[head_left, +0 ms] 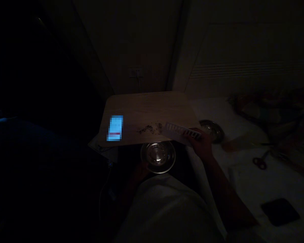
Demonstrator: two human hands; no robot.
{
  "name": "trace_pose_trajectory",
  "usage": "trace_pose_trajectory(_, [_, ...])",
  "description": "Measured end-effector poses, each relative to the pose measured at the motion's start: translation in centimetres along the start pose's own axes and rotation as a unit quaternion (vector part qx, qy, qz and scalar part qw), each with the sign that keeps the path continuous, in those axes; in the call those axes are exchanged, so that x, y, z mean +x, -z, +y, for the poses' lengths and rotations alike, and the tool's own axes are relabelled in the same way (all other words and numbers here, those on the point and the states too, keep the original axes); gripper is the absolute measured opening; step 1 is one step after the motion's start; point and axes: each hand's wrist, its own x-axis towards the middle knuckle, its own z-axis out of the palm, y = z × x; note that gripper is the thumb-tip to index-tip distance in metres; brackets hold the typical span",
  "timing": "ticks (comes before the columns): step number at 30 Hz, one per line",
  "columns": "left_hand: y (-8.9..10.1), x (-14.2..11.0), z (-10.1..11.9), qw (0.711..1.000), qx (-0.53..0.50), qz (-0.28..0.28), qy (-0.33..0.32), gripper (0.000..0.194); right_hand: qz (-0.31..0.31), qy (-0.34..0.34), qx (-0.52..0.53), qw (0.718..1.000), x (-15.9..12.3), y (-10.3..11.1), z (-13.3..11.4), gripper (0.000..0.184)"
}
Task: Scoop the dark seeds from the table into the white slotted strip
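The room is very dark. My right hand [202,141] grips a pale, flat piece with a row of dark slots [176,131], whose kind I cannot make out. Its far end reaches over the small wooden table [142,106], beside a scatter of small dark bits [149,129]. Below the table's front edge, a shiny round metal bowl [158,153] is held at its left rim by my left hand [142,169]. The fingers of that hand are mostly lost in shadow.
A lit phone screen [115,128] glows on the table's left side. To the right, on a white surface, are a second metal dish [212,130], scissors [260,162] and a dark flat square [280,211]. A wall socket [135,71] with a plugged cable is behind.
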Motion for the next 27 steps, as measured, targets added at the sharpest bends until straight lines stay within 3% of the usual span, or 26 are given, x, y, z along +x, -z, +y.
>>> trace_pose_trajectory(6, [0.5, -0.2, -0.1, 1.0, 0.006, 0.014, 0.003, 0.049, -0.013, 0.019, -0.014, 1.0, 0.1, -0.6, 0.1, 0.02])
trace_pose_trajectory(14, [-0.2, -0.2, 0.0, 1.0, -0.003, -0.008, -0.009, 0.054, -0.041, 0.033, -0.029, 0.998, 0.2, -0.9, -0.6, 0.019])
trace_pose_trajectory(19, [0.4, -0.2, 0.0, 1.0, 0.006, -0.011, 0.004, 0.055, -0.047, 0.026, -0.018, 0.998, 0.2, -1.1, -0.8, 0.018])
trace_pose_trajectory(27, [1.0, 0.2, -0.4, 0.999, 0.005, 0.027, -0.022, 0.051, -0.045, 0.027, -0.007, 0.999, 0.0, -1.2, -0.6, 0.018])
